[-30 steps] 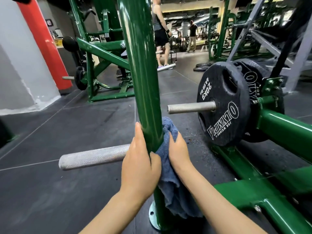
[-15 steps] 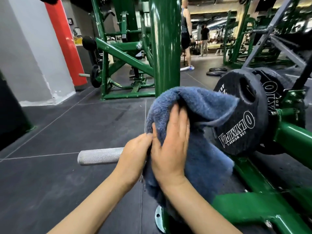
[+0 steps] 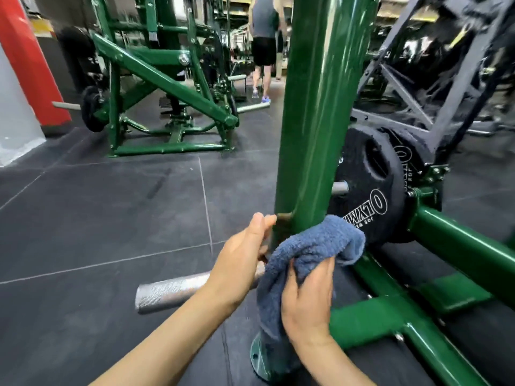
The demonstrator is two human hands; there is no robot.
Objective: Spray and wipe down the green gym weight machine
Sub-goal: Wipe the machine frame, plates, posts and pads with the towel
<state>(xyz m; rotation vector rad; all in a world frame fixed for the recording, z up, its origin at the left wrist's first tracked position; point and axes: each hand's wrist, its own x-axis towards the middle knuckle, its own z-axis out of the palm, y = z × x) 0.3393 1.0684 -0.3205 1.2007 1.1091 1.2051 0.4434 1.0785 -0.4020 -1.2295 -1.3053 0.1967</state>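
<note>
Floor point(image 3: 106, 218): dark rubber tiles, pale seam lines crossing, a scuff mark near the middle. Gym room. Red column point(image 3: 30, 65) at far left against a pale wall. A second green machine point(image 3: 167, 87) stands behind on the left, with a dark plate on a bare metal peg. A person in dark shorts point(image 3: 263, 48) stands in the aisle beyond, back turned. Grey steel frame point(image 3: 412, 87) at upper right, blurred.

Green upright post point(image 3: 317, 112) of the weight machine: centre of view, long axis vertical, leaning slightly right toward the top, glossy. It ends below in a round bolted base plate point(image 3: 257, 358) on the floor. Green base beams point(image 3: 390, 316) run from its foot to the right and toward the lower right corner. A knurled silver peg point(image 3: 178, 291) sticks out horizontally to the left, near the post's lower end. Black weight plate point(image 3: 370, 188), lettered "OLYMPIA", hangs just right of the post, on edge.

Blue towel point(image 3: 306, 252): bunched against the post's lower front, its tail hanging down toward the base plate.

Right hand point(image 3: 309, 305): back toward the camera, fingers curled up into the towel, gripping it against the post. Left hand point(image 3: 239, 263): beside the post's left edge, thumb up, fingertips at the post and the towel's edge; whether it pinches the cloth cannot be told. Both forearms bare, rising from the lower edge.
</note>
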